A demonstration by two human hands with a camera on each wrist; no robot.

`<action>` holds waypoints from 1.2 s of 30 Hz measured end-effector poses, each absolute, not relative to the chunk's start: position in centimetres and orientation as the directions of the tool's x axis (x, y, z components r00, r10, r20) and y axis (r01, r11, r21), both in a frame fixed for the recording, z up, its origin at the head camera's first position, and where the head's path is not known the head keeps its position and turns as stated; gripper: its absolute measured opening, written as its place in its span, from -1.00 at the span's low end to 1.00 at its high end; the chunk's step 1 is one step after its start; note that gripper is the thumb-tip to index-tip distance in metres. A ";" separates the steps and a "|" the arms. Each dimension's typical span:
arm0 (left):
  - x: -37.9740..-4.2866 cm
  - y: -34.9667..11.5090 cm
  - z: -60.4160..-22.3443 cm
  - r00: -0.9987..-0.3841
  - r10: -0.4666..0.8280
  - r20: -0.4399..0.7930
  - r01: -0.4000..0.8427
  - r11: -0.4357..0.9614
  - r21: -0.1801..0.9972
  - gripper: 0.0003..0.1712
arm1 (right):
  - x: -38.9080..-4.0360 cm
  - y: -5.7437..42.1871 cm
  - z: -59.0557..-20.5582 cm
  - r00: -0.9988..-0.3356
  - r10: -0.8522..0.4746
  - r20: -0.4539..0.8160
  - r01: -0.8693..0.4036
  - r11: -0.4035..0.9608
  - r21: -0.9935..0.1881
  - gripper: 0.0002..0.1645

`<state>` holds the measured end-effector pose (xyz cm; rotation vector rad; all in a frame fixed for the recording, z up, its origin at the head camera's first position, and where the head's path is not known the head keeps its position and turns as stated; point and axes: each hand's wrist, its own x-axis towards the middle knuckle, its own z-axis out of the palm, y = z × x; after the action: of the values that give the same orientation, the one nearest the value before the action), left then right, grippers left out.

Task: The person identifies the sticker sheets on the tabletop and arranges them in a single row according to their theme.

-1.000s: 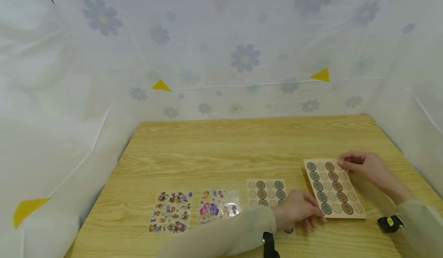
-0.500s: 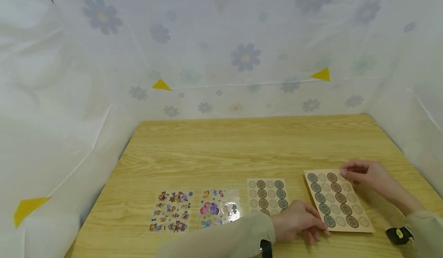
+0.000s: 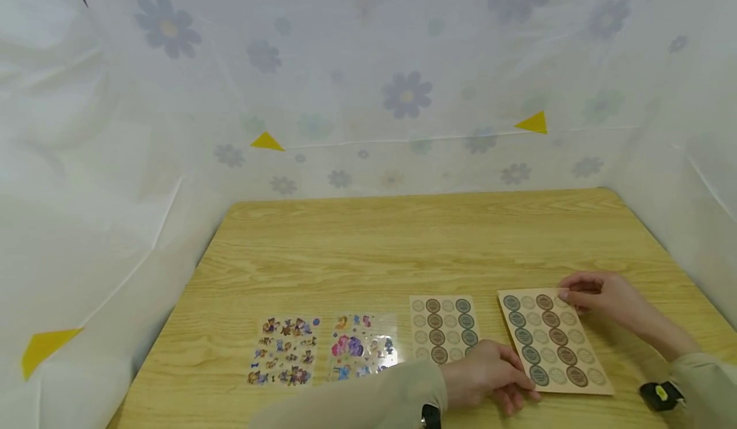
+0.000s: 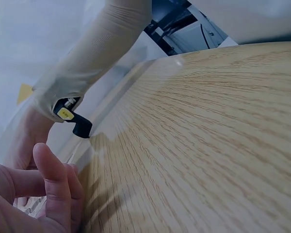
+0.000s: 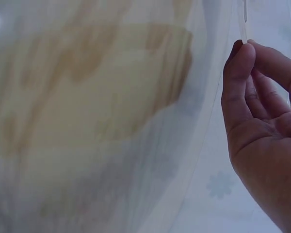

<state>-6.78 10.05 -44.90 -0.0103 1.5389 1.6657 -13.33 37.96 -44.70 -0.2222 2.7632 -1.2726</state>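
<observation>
A tan sheet of round stickers point(image 3: 550, 341) lies at the right front of the table in the head view, its left edge slightly raised. My right hand point(image 3: 613, 301) pinches its top right corner between thumb and fingers. The right wrist view shows that hand point(image 5: 264, 104) with a thin pale edge between its fingertips. At the bottom left corner, my left hand point(image 3: 489, 376) pinches the sheet; in the left wrist view, that hand's fingers point(image 4: 58, 189) are bent, close over the wood. A second tan sticker sheet point(image 3: 443, 327) lies flat, partly under my left forearm.
Two clear sheets of cartoon stickers lie further left: one with small puppy-like figures point(image 3: 285, 352), one with colourful pony-like figures point(image 3: 357, 346), its lower part behind my left sleeve point(image 3: 368, 397). A white flowered curtain point(image 3: 345, 84) surrounds the wooden table point(image 3: 368, 243).
Both hands have brought the held sticker sheet nearer to the front edge and, lately, slightly left. My left hand has uncovered more of the second tan sheet.
</observation>
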 end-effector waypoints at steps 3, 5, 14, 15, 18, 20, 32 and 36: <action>-6.8 9.6 -45.0 -0.642 0.562 -0.521 -0.563 0.115 0.818 -0.79 | -13.4 37.7 -44.7 -0.982 -0.186 -0.031 -0.096 0.634 -0.768 -0.67; -6.8 9.3 -45.0 -0.637 0.569 -0.519 -0.563 0.116 0.818 -0.78 | -13.4 37.5 -44.7 -0.981 -0.189 -0.032 -0.095 0.627 -0.773 -0.69; -6.7 8.5 -44.9 -0.622 0.594 -0.510 -0.566 0.108 0.817 -0.79 | -13.5 36.9 -44.5 -0.981 -0.186 -0.045 -0.089 0.653 -0.752 -0.68; -6.7 8.4 -44.9 -0.623 0.595 -0.507 -0.564 0.106 0.819 -0.78 | -13.5 36.9 -44.5 -0.982 -0.185 -0.047 -0.088 0.659 -0.747 -0.69; -6.7 8.3 -45.2 -0.626 0.598 -0.500 -0.563 0.097 0.821 -0.79 | -13.5 36.8 -44.6 -0.982 -0.184 -0.051 -0.090 0.679 -0.729 -0.69; -6.7 8.3 -45.4 -0.630 0.597 -0.496 -0.561 0.091 0.823 -0.80 | -13.6 36.7 -44.6 -0.981 -0.187 -0.056 -0.090 0.688 -0.720 -0.69; -6.6 7.5 -45.0 -0.660 0.592 -0.462 -0.516 0.089 0.852 -0.93 | -13.8 36.8 -45.0 -0.972 -0.228 -0.061 -0.108 0.662 -0.742 -0.72; -6.4 7.0 -44.0 -0.757 0.544 -0.362 -0.381 0.082 0.921 -0.89 | -13.9 36.9 -45.1 -0.971 -0.231 -0.064 -0.103 0.641 -0.760 -0.71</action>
<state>-6.40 7.04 -43.95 0.1630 1.6915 1.7531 -13.88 36.91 -45.08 -0.2771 2.7035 -1.2380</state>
